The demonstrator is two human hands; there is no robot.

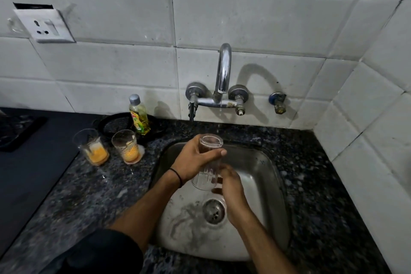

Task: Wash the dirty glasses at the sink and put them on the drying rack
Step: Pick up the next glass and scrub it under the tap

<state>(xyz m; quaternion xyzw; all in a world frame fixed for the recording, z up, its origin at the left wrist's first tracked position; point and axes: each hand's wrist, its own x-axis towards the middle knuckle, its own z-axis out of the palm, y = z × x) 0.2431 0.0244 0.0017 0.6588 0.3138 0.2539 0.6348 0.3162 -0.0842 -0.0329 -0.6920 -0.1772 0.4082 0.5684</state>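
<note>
Worktop (pixel 322 184): dark speckled stone; no drying rack in view.
Sink (pixel 255 173): steel basin; the tap (pixel 223 69) above lets a thin trickle fall.
Left hand (pixel 195 160): fingers clasp the clear glass (pixel 206 171) near its base.
Right hand (pixel 231 189): fingers curl round its mouth end, blurred.
Clear glass: tilted, base up, above the basin; seemingly mid-wash, not yet racked.
Still to wash: left dirty glass (pixel 92 147) and right dirty glass (pixel 127 145), orange dregs inside, on the worktop beside the sink.
Dish-soap bottle (pixel 139 115): just behind them, obstructing nothing.
</note>
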